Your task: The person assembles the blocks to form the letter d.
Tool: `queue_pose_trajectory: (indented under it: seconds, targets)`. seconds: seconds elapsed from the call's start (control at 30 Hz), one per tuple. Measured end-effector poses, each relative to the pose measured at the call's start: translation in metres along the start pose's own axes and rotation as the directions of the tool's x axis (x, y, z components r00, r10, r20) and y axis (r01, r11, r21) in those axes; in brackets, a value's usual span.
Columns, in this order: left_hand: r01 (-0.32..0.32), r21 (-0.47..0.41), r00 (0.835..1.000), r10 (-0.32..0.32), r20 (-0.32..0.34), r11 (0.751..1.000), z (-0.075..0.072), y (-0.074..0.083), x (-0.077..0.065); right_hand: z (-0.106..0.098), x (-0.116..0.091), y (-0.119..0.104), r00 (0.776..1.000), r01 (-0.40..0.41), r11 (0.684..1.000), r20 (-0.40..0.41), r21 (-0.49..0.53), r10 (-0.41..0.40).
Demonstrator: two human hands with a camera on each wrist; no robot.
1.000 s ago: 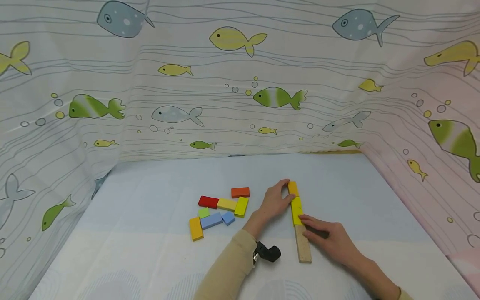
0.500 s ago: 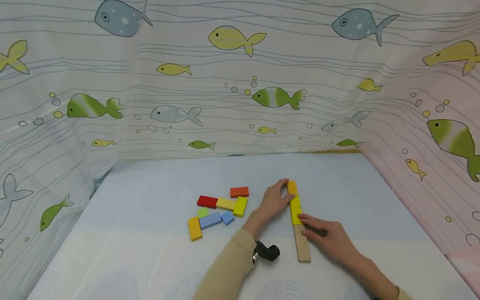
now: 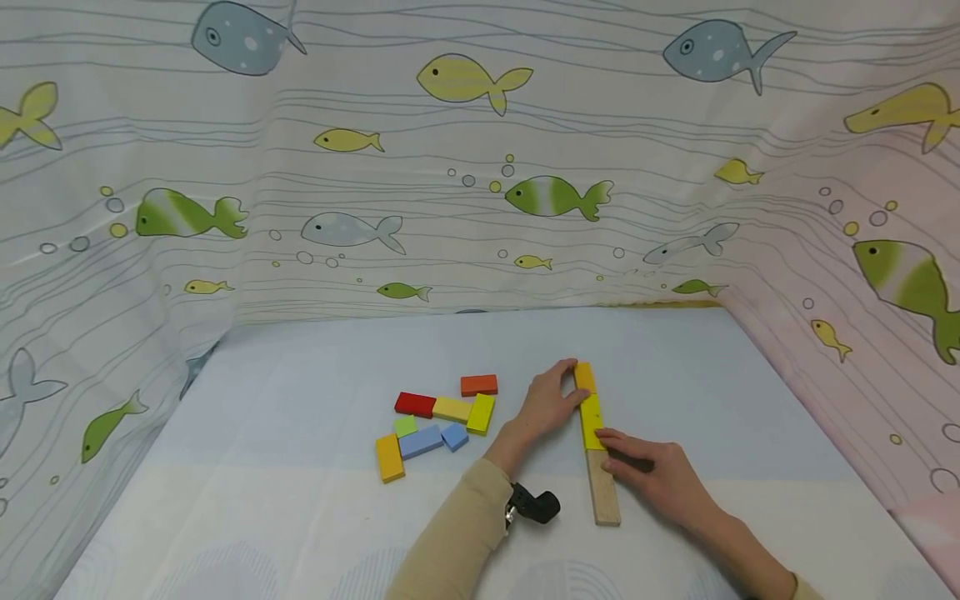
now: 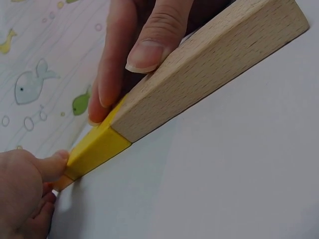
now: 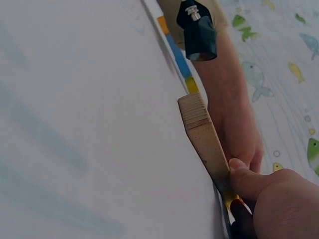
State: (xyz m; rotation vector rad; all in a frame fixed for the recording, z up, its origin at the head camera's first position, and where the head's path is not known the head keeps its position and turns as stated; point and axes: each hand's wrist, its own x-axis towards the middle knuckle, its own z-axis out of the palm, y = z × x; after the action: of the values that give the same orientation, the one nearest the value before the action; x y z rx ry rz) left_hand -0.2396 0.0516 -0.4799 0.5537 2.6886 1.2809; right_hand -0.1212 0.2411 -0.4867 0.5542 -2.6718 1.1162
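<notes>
Three blocks lie end to end in a straight row on the table: an orange-yellow block [image 3: 586, 377] at the far end, a bright yellow block [image 3: 592, 419], and a longer plain wooden block [image 3: 603, 496] nearest me. My left hand [image 3: 549, 402] touches the row's left side, index finger by the orange-yellow block and thumb at its join with the yellow one. From the right side, my right hand [image 3: 670, 482] touches the row, fingertips at the yellow block and thumb at the wooden one. The left wrist view shows the yellow block [image 4: 99, 148] meeting the wooden block [image 4: 209, 67].
Left of the hands lies a loose group of blocks, among them a red block [image 3: 415, 405], an orange-red block [image 3: 479, 385], a blue block [image 3: 422, 442] and an orange block [image 3: 390, 458]. A fish-patterned cloth [image 3: 442, 183] hangs around the table. A black wrist camera [image 3: 536, 505] juts from the left sleeve.
</notes>
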Motion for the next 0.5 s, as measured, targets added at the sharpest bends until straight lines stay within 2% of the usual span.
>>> queue_pose_trajectory:
  seconds: [0.27,0.5]
  targets:
    - [-0.013,-0.015,1.0,0.013,-0.007,1.0,0.0006,-0.0003,0.0006,0.0002,-0.0011,0.0026,1.0,0.007,1.0,-0.006,0.015,-0.007]
    - [0.003,-0.039,0.998,-0.006,-0.056,0.999,-0.0011,0.0026,-0.0028,0.001,-0.0014,0.0025,1.0,0.0,1.0,0.002,0.016,0.0]
